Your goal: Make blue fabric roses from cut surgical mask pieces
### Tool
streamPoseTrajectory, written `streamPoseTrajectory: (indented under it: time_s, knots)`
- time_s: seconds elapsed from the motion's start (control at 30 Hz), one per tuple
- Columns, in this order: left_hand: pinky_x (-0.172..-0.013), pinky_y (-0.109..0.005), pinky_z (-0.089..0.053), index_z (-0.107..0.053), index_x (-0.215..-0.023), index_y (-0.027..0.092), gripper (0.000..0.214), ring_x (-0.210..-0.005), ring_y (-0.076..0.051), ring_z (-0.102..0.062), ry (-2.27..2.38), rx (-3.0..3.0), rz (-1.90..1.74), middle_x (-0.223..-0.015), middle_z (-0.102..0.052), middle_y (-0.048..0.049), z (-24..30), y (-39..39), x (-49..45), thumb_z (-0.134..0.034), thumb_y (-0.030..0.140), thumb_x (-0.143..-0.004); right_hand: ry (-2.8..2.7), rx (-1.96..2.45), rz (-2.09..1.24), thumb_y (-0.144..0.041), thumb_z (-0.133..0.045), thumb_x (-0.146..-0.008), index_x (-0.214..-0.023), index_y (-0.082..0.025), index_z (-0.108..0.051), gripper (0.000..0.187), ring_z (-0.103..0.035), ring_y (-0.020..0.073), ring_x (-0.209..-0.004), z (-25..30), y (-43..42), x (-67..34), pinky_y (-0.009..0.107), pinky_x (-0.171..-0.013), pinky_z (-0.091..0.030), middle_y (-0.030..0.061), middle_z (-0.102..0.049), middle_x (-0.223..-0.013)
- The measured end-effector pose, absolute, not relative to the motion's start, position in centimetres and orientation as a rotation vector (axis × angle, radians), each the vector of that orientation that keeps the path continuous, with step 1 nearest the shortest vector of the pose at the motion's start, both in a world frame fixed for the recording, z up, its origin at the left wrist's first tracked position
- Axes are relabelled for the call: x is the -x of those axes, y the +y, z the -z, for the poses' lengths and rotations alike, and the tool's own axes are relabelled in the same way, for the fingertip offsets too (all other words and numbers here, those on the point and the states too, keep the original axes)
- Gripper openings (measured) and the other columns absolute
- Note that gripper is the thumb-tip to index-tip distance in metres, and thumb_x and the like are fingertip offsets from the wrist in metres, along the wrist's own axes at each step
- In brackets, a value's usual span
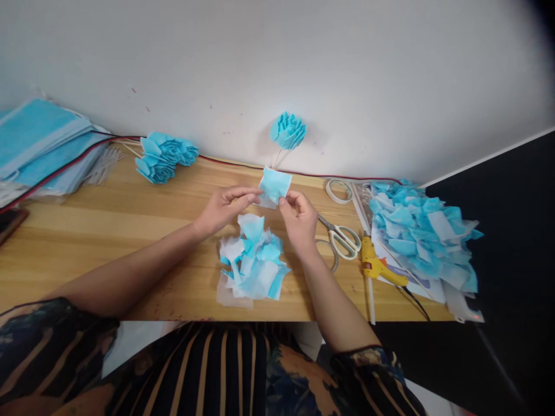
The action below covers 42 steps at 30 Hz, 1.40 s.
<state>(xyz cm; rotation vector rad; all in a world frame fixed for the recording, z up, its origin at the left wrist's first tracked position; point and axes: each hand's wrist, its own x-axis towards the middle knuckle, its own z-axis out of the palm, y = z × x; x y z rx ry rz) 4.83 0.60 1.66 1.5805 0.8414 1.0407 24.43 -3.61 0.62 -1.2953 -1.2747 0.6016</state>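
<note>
While between hands (223, 209) (300, 222), blue square (276, 184).

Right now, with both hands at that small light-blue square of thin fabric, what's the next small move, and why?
Probably keep the right hand pinching the small light-blue square of thin fabric and ease its paler layer free with the left hand: that layer seems to peek out below the blue, and the left fingertips are at the square's left edge.
</note>
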Motion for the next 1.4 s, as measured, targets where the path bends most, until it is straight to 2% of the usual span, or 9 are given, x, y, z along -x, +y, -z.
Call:
streamPoseTrajectory:
  time_s: [0.13, 0.37, 0.47, 0.53, 0.7, 0.83, 1.03, 1.27, 1.4]
  knots:
    - [-0.103, -0.039, -0.05, -0.075, -0.121, 0.018, 0.054, -0.118, -0.029, -0.067, 0.733, -1.5, -0.954, -0.125, -0.075, -0.0118, -1.2, 0.9, -4.8, -0.076, 0.055, -0.081, -1.657, 1.295, -0.23, -0.024, -0.063, -0.092, -0.096, -0.027, -0.075, 0.013, -0.063, 0.0208, -0.085, -0.8, -4.0, -24.2, 0.035, -0.086, -0.047, 0.002, -0.073, -0.086]
    - [-0.106, -0.038, -0.049, -0.08, -0.104, 0.019, 0.043, -0.115, -0.028, -0.069, 0.73, -1.305, -1.006, -0.11, -0.079, -0.0076, -0.1, 1.5, -5.2, -0.081, 0.052, -0.077, -2.081, 1.202, -0.088, -0.04, -0.053, -0.102, -0.127, -0.021, -0.069, 0.035, -0.065, 0.0261, -0.106, -0.6, -4.0, -24.5, 0.043, -0.094, -0.048, 0.0089, -0.076, -0.116]
    - [-0.106, -0.038, -0.049, -0.081, -0.101, 0.02, 0.044, -0.112, -0.026, -0.069, 0.726, -1.25, -1.062, -0.107, -0.079, -0.0067, 0.5, 1.8, -5.2, -0.071, 0.059, -0.085, -2.129, 1.238, -0.043, -0.046, -0.049, -0.103, -0.132, -0.021, -0.067, 0.042, -0.063, 0.0273, -0.105, -0.6, -4.0, -24.5, 0.044, -0.092, -0.048, 0.0094, -0.076, -0.118]
    - [-0.104, -0.038, -0.05, -0.079, -0.11, 0.021, 0.048, -0.113, -0.025, -0.069, 0.675, -1.222, -1.077, -0.112, -0.078, -0.0072, 0.7, 2.0, -5.2, -0.066, 0.061, -0.088, -2.138, 1.255, -0.036, -0.047, -0.046, -0.104, -0.132, -0.022, -0.067, 0.043, -0.063, 0.027, -0.105, -0.5, -4.0, -24.5, 0.043, -0.091, -0.048, 0.0092, -0.076, -0.117]
    - [-0.095, -0.034, -0.053, -0.072, -0.127, 0.022, 0.058, -0.102, -0.021, -0.071, 0.731, -1.223, -1.075, -0.11, -0.078, -0.007, 0.8, 2.3, -5.0, -0.085, 0.044, -0.075, -2.125, 1.236, -0.07, -0.044, -0.047, -0.104, -0.131, -0.024, -0.068, 0.039, -0.063, 0.0265, -0.103, -0.5, -3.9, -24.5, 0.044, -0.09, -0.048, 0.0089, -0.075, -0.109]
    - [-0.093, -0.034, -0.053, -0.069, -0.129, 0.019, 0.057, -0.095, -0.019, -0.072, 0.776, -1.217, -1.075, -0.104, -0.079, -0.0076, 0.9, 2.6, -4.9, -0.083, 0.042, -0.079, -2.05, 1.174, -0.128, -0.038, -0.049, -0.104, -0.13, -0.024, -0.066, 0.034, -0.065, 0.0243, -0.1, -0.9, -4.0, -24.6, 0.042, -0.091, -0.049, 0.0075, -0.075, -0.108]
    - [-0.095, -0.039, -0.053, -0.065, -0.135, 0.017, 0.062, -0.1, -0.022, -0.072, 0.736, -1.239, -0.993, -0.112, -0.078, -0.0114, 0.8, 2.5, -4.9, -0.076, 0.05, -0.083, -1.897, 1.237, -0.195, -0.032, -0.049, -0.104, -0.124, -0.024, -0.067, 0.028, -0.065, 0.0231, -0.096, -0.8, -3.7, -25.1, 0.04, -0.089, -0.051, 0.0061, -0.074, -0.1]
    - [-0.086, -0.034, -0.057, -0.054, -0.145, 0.018, 0.083, -0.103, -0.021, -0.069, 0.668, -1.362, -0.933, -0.121, -0.071, -0.0121, 1.6, 3.0, -5.5, -0.086, 0.028, -0.07, -1.922, 1.221, -0.285, -0.032, -0.049, -0.103, -0.128, -0.027, -0.066, 0.03, -0.067, 0.0233, -0.103, -0.6, -3.7, -24.6, 0.042, -0.094, -0.053, 0.0062, -0.075, -0.109]
    - [-0.083, -0.03, -0.057, -0.053, -0.146, 0.021, 0.078, -0.094, -0.016, -0.069, 0.689, -1.411, -0.933, -0.117, -0.071, -0.0092, 2.3, 3.8, -6.0, -0.079, 0.019, -0.072, -1.898, 1.194, -0.299, -0.03, -0.047, -0.103, -0.128, -0.028, -0.065, 0.031, -0.068, 0.0228, -0.103, -0.7, -3.8, -24.7, 0.042, -0.095, -0.053, 0.005, -0.076, -0.108]
